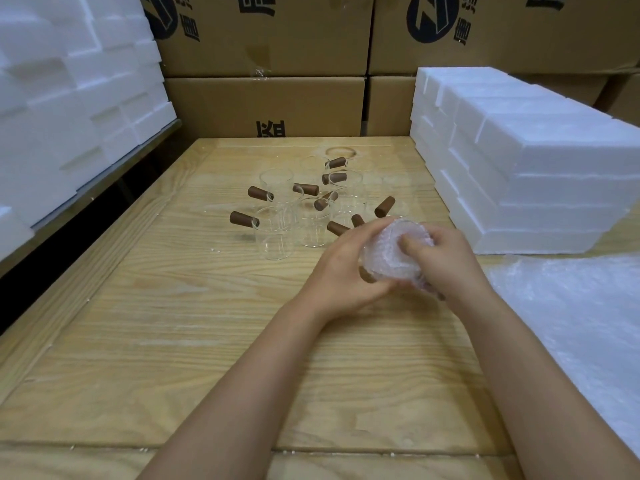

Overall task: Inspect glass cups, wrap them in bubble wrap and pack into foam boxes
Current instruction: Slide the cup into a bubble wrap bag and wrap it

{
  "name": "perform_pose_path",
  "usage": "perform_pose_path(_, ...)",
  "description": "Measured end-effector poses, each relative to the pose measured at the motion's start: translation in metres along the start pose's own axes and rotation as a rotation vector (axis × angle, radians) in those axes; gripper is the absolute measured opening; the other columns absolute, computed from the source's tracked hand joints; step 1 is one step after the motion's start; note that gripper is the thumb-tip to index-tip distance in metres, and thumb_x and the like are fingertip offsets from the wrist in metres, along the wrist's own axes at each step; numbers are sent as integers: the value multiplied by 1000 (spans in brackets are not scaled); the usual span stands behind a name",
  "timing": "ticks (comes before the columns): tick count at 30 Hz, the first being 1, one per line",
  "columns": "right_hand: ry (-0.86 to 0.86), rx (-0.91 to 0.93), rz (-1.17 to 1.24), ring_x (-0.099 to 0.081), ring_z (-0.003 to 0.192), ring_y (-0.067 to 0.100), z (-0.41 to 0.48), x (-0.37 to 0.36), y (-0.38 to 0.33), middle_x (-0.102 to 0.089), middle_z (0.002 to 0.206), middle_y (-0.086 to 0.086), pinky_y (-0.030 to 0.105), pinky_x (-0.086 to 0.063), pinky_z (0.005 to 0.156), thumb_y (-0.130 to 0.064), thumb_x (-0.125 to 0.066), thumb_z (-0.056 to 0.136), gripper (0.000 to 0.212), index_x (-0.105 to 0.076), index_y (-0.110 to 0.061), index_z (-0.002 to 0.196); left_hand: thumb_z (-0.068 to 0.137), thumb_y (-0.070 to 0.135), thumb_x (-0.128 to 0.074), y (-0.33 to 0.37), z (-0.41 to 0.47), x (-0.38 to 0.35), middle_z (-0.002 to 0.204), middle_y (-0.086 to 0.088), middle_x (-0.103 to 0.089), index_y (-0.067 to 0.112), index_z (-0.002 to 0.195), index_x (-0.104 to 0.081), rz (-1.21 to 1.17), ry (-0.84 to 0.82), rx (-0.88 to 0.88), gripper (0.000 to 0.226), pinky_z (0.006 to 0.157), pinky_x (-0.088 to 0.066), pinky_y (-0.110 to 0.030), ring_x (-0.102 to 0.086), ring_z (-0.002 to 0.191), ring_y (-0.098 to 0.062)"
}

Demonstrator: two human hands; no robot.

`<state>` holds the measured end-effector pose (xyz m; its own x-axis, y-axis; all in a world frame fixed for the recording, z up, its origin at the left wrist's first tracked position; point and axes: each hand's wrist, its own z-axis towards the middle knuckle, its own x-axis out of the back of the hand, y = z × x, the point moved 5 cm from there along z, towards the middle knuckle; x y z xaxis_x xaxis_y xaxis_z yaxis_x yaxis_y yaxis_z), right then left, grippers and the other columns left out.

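A glass cup wrapped in bubble wrap (388,252) is held above the wooden table (173,323), right of centre. My left hand (341,271) grips its left side. My right hand (446,261) grips the right side, its thumb pressing the wrap into the cup's mouth. A brown handle end pokes out at the wrap's lower left. Behind them stand several bare glass cups (275,233) with brown wooden handles (242,218), clustered mid-table.
A stack of white foam boxes (540,174) stands at the right. More foam pieces (69,98) are piled at the left. A sheet of bubble wrap (571,323) lies at the right edge. Cardboard cartons (266,105) form a wall behind the table.
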<state>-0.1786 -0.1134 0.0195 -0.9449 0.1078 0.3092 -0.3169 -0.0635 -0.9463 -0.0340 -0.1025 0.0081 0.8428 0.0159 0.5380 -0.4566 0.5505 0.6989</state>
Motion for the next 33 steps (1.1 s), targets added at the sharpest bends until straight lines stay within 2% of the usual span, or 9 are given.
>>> perform_pose_path(3, -116, -20, 167, -63, 53, 6, -4, 0, -4, -67, 93, -1, 18, -43, 41, -35, -65, 87, 24, -65, -24, 108, 67, 40, -79, -8, 0, 6, 110, 22, -62, 33, 123, -56, -95, 81, 106, 61, 81, -38, -3, -54, 99, 12)
perform_pose_path(6, -201, 68, 176, -66, 64, 16, -7, 0, -11, -62, 112, -2, 27, -53, 56, -37, -70, 78, 43, -60, -24, 118, 61, 49, -80, -21, -3, 14, 103, 19, -65, 37, 112, -56, -189, 142, 253, 58, 77, -42, -6, -58, 92, 10)
perform_pose_path(9, -169, 127, 119, -61, 57, 10, -7, -2, -10, -64, 109, -2, 23, -54, 62, -19, -73, 80, 35, -64, -18, 114, 53, 56, -80, -29, -4, 14, 105, 12, -68, 33, 112, -60, -228, 127, 306, 67, 84, -49, -19, -63, 99, 1)
perform_pose_path(13, -195, 145, 141, -57, 52, 2, -5, -8, -5, -65, 108, -4, 18, -50, 57, -11, -74, 79, 28, -68, -19, 106, 46, 55, -83, -34, -5, 16, 105, 13, -69, 42, 103, -57, -213, 60, 311, 64, 82, -51, -17, -64, 99, 2)
perform_pose_path(16, -227, 158, 115, -58, 65, -2, -4, -13, 0, -66, 97, -8, 19, -49, 61, -10, -76, 78, 29, -69, -21, 103, 43, 54, -86, -39, -6, 17, 102, 19, -69, 44, 100, -56, -201, 15, 335, 66, 78, -51, -15, -64, 96, 5)
perform_pose_path(20, -217, 188, 46, -60, 99, 0, 1, -14, 6, -66, 106, -17, 17, -46, 88, -13, -76, 78, 31, -69, -23, 107, 48, 48, -90, -43, -4, 16, 103, 21, -68, 44, 101, -51, -154, -17, 332, 65, 75, -47, -10, -62, 95, 8)
perform_pose_path(25, -187, 242, 31, -53, 108, -11, 5, -17, 8, -63, 110, -20, 5, -39, 86, -17, -76, 79, 31, -63, -32, 103, 55, 35, -93, -49, -1, 15, 117, 19, -62, 44, 112, -48, -140, -51, 331, 73, 86, -48, -18, -58, 108, 3)
perform_pose_path(30, -19, 291, -47, -54, 85, -1, 11, -16, 9, -62, 100, -22, 13, -40, 76, -24, -75, 79, 25, -58, -38, 91, 70, 17, -80, -52, 3, 15, 127, 10, -59, 32, 134, -44, -96, -64, 302, 75, 95, -45, -21, -58, 113, -6)
perform_pose_path(33, 58, 320, -71, -56, 100, 9, 13, -19, 8, -61, 103, -21, 24, -43, 86, -22, -74, 80, 26, -59, -35, 96, 74, 13, -78, -55, 8, 14, 126, 9, -60, 30, 136, -44, -66, -38, 311, 72, 94, -44, -21, -58, 112, -7)
